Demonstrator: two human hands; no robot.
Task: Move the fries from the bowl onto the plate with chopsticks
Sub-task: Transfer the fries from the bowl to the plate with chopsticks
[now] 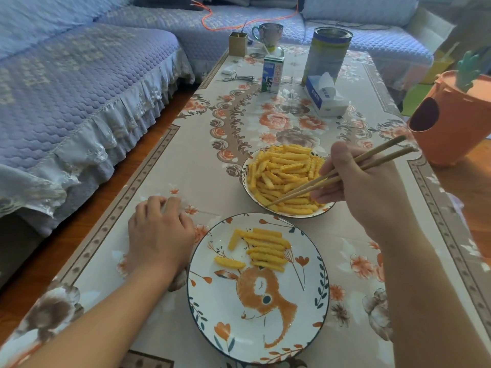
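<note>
Crinkle-cut fries [285, 179], yellow and ridged, are heaped in a blue-rimmed bowl [245, 181] on the floral worktop [186, 166]. Nearer the person, about a dozen more fries are laid on a plate [239, 322] painted with an orange rabbit, most of them in a rough stack and two set apart. Wooden chopsticks [342, 172] are pinched in the grip of the right hand [361, 189], their tips lowered among the fries at the bowl's near edge. The left hand [159, 235] is rested, fingers loosely curled, on the worktop beside the plate, and nothing is held in its grip.
</note>
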